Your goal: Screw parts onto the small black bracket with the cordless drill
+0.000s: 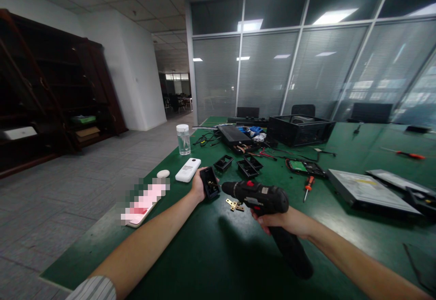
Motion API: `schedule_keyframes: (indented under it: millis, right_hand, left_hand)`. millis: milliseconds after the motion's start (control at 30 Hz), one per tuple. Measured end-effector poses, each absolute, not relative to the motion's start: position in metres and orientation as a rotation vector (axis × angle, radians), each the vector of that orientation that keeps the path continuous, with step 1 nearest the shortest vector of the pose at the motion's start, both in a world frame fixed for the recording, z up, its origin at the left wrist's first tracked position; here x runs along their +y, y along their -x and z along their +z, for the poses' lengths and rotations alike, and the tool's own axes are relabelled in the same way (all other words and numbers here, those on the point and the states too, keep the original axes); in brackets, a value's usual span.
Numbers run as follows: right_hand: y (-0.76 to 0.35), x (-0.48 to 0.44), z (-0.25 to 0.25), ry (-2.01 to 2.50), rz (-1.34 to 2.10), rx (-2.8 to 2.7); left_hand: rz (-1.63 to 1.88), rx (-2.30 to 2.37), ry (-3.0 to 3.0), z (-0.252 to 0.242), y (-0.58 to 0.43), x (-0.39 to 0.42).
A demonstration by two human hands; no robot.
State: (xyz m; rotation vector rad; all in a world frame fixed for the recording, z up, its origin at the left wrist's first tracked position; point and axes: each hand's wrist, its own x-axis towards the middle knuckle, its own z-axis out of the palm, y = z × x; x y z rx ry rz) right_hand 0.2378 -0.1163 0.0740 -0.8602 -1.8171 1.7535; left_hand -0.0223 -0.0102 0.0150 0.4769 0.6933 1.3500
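Our left hand clamps a small black rectangular plastic bracket above the green tabletop; our right hand grips a black cordless drill, bit touching the bracket.

Nothing legible found. The drill in my right hand bears red marks, too small to read. The black bracket in my left hand shows no marking I can read. Labels on the white device and the flat drive are blurred.
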Motion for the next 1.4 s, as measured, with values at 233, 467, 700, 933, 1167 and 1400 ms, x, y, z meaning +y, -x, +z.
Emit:
schedule_keyframes:
  millis: [233, 467, 700, 933, 1167, 1400]
  right_hand:
    - [-0.238, -0.1165, 0.0741, 0.849, 1.748, -1.819]
    - [-0.2368, -0.1157, 0.0741, 0.859, 1.752, -1.811]
    - [-0.2381, -0.1156, 0.0732, 0.86, 1.762, -1.803]
    - [-0.2372, -0.1154, 0.0738, 0.83, 1.765, -1.813]
    - [-0.2369, -0.1158, 0.0745, 0.868, 1.766, -1.789]
    - [-0.2372, -0.1151, 0.0729, 0.819, 1.779, -1.794]
  left_hand:
    - [1.349, 0.66, -0.453, 0.0158, 0.0214, -0.0109]
    - [1.4, 0.701, -0.459, 0.0139, 0.0217, -0.0094]
    - [1.392, 0.719, -0.511, 0.0129, 0.0219, -0.0087]
    - [1.396, 0.685, -0.512, 0.0138, 0.0218, -0.0101]
    - [1.384, 0.691, -0.498, 0.0155, 0.0211, -0.0111]
    - [1.394, 0.696, -0.505, 0.0147, 0.0207, -0.0112]
